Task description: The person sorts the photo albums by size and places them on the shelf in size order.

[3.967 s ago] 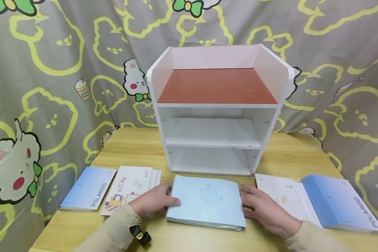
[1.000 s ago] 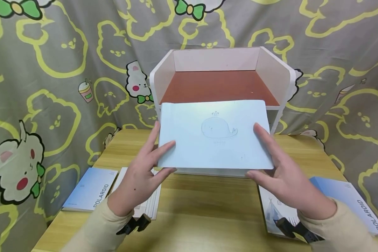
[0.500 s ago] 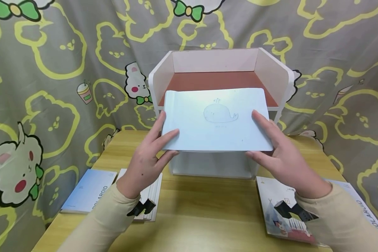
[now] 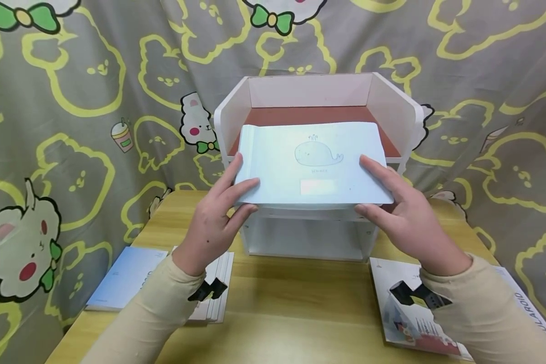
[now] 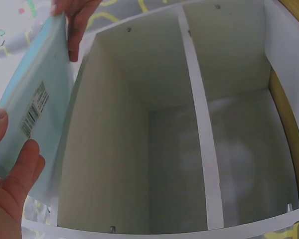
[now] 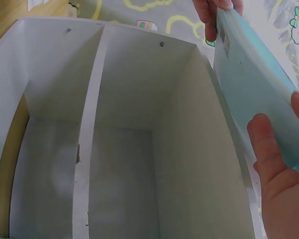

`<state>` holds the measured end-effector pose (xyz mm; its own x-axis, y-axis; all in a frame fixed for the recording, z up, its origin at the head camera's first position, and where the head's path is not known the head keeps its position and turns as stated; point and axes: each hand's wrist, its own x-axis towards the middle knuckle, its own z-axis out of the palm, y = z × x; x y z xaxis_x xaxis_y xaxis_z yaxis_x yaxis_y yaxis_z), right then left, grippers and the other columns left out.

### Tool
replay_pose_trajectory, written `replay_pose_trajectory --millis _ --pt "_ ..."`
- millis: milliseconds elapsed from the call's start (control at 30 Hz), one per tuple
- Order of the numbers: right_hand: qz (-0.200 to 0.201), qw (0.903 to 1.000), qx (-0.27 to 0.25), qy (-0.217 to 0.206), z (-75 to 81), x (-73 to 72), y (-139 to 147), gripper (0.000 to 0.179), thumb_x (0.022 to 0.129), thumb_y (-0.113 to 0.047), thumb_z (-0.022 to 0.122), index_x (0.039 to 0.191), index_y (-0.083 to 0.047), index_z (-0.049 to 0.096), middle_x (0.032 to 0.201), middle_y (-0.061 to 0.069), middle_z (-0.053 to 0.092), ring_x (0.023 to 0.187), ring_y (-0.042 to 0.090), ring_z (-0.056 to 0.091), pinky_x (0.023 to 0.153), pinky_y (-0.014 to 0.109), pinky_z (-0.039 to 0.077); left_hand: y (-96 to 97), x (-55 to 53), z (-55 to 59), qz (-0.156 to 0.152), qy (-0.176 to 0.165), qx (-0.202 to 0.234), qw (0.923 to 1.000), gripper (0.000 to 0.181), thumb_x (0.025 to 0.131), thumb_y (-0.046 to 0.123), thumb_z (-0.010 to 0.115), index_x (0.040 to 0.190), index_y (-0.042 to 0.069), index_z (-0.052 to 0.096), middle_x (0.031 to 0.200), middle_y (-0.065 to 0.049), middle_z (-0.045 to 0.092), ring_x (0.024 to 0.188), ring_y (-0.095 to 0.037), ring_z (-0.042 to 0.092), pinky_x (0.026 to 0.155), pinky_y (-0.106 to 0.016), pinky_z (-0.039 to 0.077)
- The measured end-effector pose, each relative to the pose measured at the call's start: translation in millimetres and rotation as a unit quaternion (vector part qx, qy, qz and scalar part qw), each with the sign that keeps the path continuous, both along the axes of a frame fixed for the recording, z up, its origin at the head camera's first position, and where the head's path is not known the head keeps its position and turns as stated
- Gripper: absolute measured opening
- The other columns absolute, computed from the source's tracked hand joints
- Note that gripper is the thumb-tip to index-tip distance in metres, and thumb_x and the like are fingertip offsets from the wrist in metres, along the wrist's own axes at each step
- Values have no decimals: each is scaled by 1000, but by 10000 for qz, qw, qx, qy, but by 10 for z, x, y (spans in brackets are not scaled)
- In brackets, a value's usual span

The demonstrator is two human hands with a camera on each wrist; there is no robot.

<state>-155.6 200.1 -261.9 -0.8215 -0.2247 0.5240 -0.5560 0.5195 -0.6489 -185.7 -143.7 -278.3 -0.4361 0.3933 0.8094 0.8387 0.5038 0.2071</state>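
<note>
A light blue book (image 4: 273, 167) with a whale drawn on its cover is held up level with the top of the white shelf unit (image 4: 309, 242). My left hand (image 4: 214, 217) grips its left end, with fingers both over the cover and beneath. At the opposite end my right hand (image 4: 405, 215) holds it the same way. Seen from the left wrist, the book's underside (image 5: 52, 119) bears a barcode and lies close to the unit's upper board. The right wrist view also has the book (image 6: 249, 84) beside that board; whether they touch I cannot tell.
Left on the wooden table (image 4: 296, 308) lie a blue POLAROID book (image 4: 123, 278) and a stack of white books (image 4: 216, 293). An illustrated book (image 4: 400, 323) and another POLAROID book (image 4: 525, 303) lie at right, partly behind my sleeve. A patterned curtain (image 4: 154, 91) hangs behind.
The book lay on the table before the shelf unit; both hands have since taken hold and lifted it. Over the last second it moved up and away, toward the red-brown top.
</note>
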Motion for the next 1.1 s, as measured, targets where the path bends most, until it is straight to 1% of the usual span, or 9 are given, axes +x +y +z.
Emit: replay_pose_trajectory --millis 100,233,333,433,667,800,900,967,1100 --pt "-64 10000 -4 10 3 -21 -7 75 94 -10 74 156 -34 40 157 4 37 119 27 48 85 9 40 6 -24 21 12 37 32 10000 50 87 5 79 134 2 63 162 -13 32 146 -26 36 108 -36 40" --pt "-245 9997 -27 -57 10 -39 -3 70 94 -14 74 154 -34 44 151 9 43 101 20 58 74 13 48 25 -54 38 55 97 55 9999 49 88 5 78 134 3 63 161 -13 35 145 -26 37 107 -39 42" --pt "-344 9992 -143 -159 18 -58 4 66 95 -17 73 152 -34 46 143 12 49 91 12 66 70 15 50 39 -82 49 82 145 48 9998 47 89 6 77 134 4 63 160 -12 37 145 -25 37 108 -41 42" --pt "-418 9987 -218 -214 22 -81 9 61 96 -19 71 151 -34 48 139 13 52 91 7 68 72 14 50 53 -113 58 75 211 42 9997 46 90 6 77 134 5 62 158 -12 40 145 -25 38 109 -42 42" --pt "-511 9981 -319 -111 18 -144 26 55 97 -22 71 148 -34 53 142 11 50 93 12 66 74 13 51 74 -177 74 39 298 32 9995 42 92 8 75 132 5 62 154 -12 46 141 -24 43 108 -42 44" --pt "-534 9980 -339 43 15 -191 37 53 97 -22 72 146 -32 56 139 9 52 92 9 65 77 11 50 86 -216 88 6 383 81 9992 35 100 21 66 131 5 63 151 -12 48 139 -24 46 107 -41 46" --pt "-553 9978 -364 81 19 -224 40 50 97 -24 71 145 -31 58 134 9 56 90 9 67 78 12 51 94 -258 98 -44 485 115 9987 38 104 32 57 131 5 62 149 -14 50 138 -24 48 107 -40 46" --pt "-560 9977 -383 82 22 -245 39 49 97 -24 71 144 -31 58 127 8 59 87 9 68 77 13 52 100 -280 109 -69 528 129 9985 40 105 34 54 130 4 63 148 -14 51 136 -23 50 101 -39 50" --pt "-566 9977 -365 28 26 -286 35 47 99 -27 68 144 -32 57 108 7 65 83 11 69 72 16 51 109 -308 125 -23 456 171 9988 34 102 24 63 131 5 63 149 -12 51 126 -22 57 83 -39 56"
